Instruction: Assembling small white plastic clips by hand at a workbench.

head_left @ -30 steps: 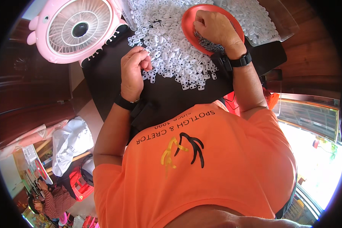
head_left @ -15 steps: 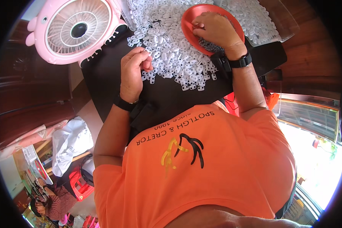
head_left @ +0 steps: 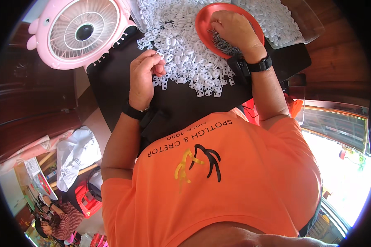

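Dark smooth table [head_left: 111, 92], pink plastic fan [head_left: 85, 33] at far L, & loose white clips [head_left: 183, 61] heaped mid-table, prob. so they're in easy reach. L hand [head_left: 145, 76], at the heap's edge, pinches what looks like 1 flat, holed clip [head_left: 160, 54] betw. thumb & index. R hand [head_left: 234, 29] is curled over a round red bowl [head_left: 202, 29] of thin grey metal bits [head_left: 223, 44], can't tell if gripping any; raised rim prob. stops bits scattering.
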